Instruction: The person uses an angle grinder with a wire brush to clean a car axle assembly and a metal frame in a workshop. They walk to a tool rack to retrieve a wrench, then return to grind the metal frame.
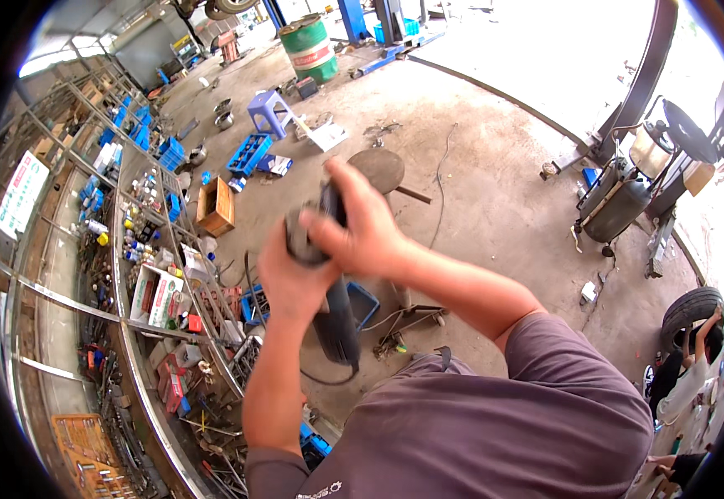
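I hold a dark angle grinder (339, 330) upright in front of me, its body and cord hanging down and its round head at the top. My left hand (285, 279) is wrapped round it just below the head. My right hand (369, 226) grips the upper part, its thumb lying over the round grey head (302, 241) and its fingers round a dark piece at the top. Both hands are slightly blurred, so the exact finger contact is hard to make out. Beyond them stands a round metal stand top (377, 170).
Metal shelves (133, 324) crowded with tools and bottles run along the left. A wooden box (215, 206), a blue crate (249, 154), a purple stool (270, 113) and a green drum (308, 50) stand ahead. At right are a wheeled tank (617, 212) and a person handling a tyre (691, 312).
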`<state>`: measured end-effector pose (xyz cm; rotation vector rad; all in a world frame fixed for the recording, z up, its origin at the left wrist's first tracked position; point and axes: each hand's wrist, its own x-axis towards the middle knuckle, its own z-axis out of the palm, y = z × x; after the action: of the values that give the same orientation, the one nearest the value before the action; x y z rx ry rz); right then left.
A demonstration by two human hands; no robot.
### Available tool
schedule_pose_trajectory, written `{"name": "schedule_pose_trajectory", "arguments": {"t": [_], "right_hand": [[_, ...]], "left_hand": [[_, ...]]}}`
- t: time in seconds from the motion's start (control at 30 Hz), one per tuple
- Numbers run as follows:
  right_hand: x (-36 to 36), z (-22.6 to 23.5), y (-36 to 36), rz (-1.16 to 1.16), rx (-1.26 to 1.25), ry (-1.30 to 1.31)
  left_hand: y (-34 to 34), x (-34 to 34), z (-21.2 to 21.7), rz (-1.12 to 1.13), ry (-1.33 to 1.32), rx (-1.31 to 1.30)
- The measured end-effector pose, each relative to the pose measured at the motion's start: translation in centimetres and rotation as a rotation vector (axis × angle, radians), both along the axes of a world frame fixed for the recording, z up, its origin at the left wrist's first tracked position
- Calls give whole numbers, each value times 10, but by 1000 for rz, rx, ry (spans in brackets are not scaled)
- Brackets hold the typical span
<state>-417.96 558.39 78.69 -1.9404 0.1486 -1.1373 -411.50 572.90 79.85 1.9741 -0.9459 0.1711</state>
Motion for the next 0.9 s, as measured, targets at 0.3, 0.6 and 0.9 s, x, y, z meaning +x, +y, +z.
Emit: {"name": "schedule_pose_trajectory", "arguments": {"t": [0.3, 0.6, 0.9], "right_hand": [[44, 70, -152, -54, 749, -36], [55, 5, -179, -323, 672, -138], [14, -25, -191, -325, -507, -177]], "left_hand": [[-173, 59, 86, -122, -31, 396], [-213, 78, 58, -257, 41, 532], [-220, 102, 47, -491, 91, 427]]}}
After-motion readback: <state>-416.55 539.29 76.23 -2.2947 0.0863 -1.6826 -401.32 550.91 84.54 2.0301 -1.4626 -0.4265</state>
